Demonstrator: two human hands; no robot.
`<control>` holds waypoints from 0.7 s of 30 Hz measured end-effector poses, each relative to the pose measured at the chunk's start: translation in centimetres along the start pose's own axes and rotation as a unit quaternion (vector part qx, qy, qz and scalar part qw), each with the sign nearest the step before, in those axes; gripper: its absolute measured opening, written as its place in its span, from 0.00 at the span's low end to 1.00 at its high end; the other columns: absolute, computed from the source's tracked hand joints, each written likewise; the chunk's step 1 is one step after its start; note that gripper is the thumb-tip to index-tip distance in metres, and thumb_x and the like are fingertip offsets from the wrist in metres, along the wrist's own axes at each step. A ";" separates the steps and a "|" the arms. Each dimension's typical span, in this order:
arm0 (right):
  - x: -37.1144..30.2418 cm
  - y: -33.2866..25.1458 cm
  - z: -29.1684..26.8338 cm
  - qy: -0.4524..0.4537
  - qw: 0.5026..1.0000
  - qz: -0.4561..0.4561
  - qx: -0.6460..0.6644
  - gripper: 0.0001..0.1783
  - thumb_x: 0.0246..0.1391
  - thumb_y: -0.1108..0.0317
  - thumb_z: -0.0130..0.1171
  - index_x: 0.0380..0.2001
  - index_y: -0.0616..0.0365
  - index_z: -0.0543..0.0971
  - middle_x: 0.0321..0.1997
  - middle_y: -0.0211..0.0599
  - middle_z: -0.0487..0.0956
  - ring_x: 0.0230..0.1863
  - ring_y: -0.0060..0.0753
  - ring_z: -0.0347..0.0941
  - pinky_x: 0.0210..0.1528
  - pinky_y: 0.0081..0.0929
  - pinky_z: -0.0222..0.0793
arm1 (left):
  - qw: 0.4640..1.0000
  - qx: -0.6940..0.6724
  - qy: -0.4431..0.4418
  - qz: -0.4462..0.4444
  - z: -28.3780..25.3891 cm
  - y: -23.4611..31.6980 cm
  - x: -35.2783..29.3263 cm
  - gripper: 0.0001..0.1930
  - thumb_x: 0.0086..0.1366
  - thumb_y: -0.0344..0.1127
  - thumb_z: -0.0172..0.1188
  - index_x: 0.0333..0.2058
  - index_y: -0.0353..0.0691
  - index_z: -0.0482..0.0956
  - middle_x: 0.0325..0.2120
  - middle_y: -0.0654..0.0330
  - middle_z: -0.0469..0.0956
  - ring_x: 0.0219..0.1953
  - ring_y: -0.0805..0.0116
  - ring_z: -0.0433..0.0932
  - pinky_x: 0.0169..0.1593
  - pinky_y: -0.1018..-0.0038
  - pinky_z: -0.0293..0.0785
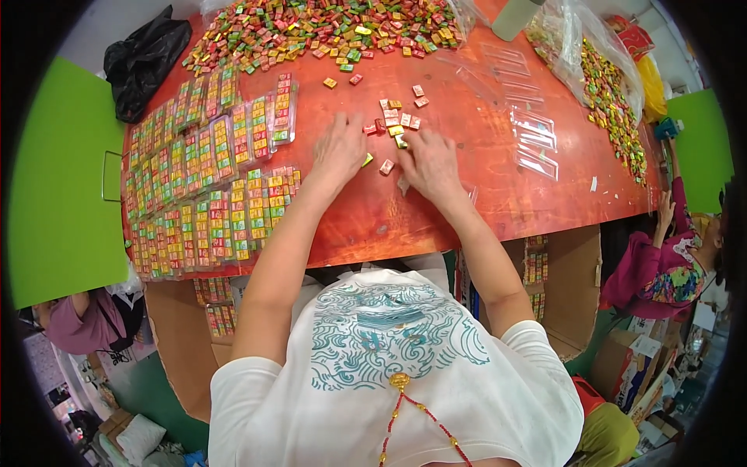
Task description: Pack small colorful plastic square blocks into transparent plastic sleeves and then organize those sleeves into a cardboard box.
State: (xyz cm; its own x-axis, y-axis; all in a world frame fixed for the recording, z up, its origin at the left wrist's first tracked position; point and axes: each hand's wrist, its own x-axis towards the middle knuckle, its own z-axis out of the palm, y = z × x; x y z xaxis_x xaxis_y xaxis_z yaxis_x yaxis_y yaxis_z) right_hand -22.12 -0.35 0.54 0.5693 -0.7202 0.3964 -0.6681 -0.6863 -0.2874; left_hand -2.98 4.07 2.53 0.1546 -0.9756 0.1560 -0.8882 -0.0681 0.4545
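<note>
Both my hands are over the red table, on either side of a loose cluster of small wrapped sweets (391, 118) in red, pink and yellow. My left hand (339, 148) is slightly smeared by motion, its fingers bent and apart. Beside its fingertips lies a red piece (369, 130), and a yellow-green piece (367, 159) lies near its thumb. My right hand (430, 162) has its fingers spread, the index fingertip at a green-and-yellow piece (401, 142). No firm grip shows in either hand. Between the hands a pink piece (387, 166) lies alone.
Rows of filled clear trays (210, 148) cover the table's left. A large heap of sweets (327, 31) spreads along the far side. Empty clear trays (534, 140) lie right, near a plastic bag of sweets (603, 86). Open cardboard boxes (572, 288) stand below the near edge. Another person's hand (666, 208) is far right.
</note>
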 end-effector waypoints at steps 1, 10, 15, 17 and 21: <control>0.6 0.0 0.1 0.005 0.999 0.018 -0.045 0.12 0.53 0.59 0.60 0.39 0.51 0.78 0.36 0.36 0.75 0.41 0.40 0.74 0.46 0.40 0.62 | 1.000 0.024 -0.016 -0.009 0.2 -0.1 0.9 0.12 0.65 0.36 0.49 0.44 0.39 0.74 0.40 0.42 0.72 0.39 0.39 0.79 0.41 0.48 0.76; -0.5 0.7 0.6 -0.003 0.997 0.005 -0.077 0.11 0.53 0.59 0.60 0.33 0.54 0.77 0.36 0.38 0.75 0.40 0.41 0.74 0.47 0.42 0.61 | 0.991 0.120 -0.066 0.001 0.1 -1.4 0.4 0.10 0.63 0.33 0.49 0.41 0.39 0.74 0.39 0.43 0.75 0.37 0.39 0.80 0.38 0.50 0.77; -2.1 -1.0 0.0 -0.008 0.999 -0.017 -0.042 0.12 0.49 0.60 0.62 0.31 0.57 0.78 0.34 0.41 0.75 0.40 0.42 0.72 0.49 0.43 0.60 | 0.988 0.106 -0.111 -0.020 -0.9 -1.3 -2.2 0.13 0.62 0.32 0.50 0.45 0.40 0.76 0.42 0.41 0.75 0.42 0.41 0.80 0.44 0.51 0.77; -2.2 -1.4 -0.2 -0.014 0.999 -0.013 -0.042 0.12 0.50 0.59 0.62 0.31 0.56 0.78 0.34 0.41 0.75 0.41 0.42 0.72 0.51 0.43 0.60 | 0.990 0.088 -0.105 -0.019 -1.4 -1.2 -2.8 0.14 0.62 0.32 0.50 0.47 0.40 0.75 0.43 0.41 0.75 0.42 0.40 0.79 0.45 0.51 0.77; -2.4 -1.9 -0.8 -0.018 1.000 -0.006 -0.011 0.13 0.51 0.59 0.63 0.36 0.54 0.76 0.35 0.39 0.75 0.42 0.42 0.72 0.52 0.43 0.59 | 0.989 0.078 -0.122 0.006 -2.7 -0.8 -3.1 0.17 0.62 0.30 0.49 0.50 0.40 0.71 0.46 0.41 0.73 0.44 0.38 0.78 0.46 0.50 0.76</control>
State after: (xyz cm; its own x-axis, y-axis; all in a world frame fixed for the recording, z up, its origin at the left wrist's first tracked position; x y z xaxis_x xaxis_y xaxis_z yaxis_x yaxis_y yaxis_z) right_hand -22.57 2.77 0.88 0.5937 -0.7155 0.3682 -0.6716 -0.6927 -0.2629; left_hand -1.61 7.67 4.08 0.0508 -0.9966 -0.0645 -0.9485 -0.0683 0.3092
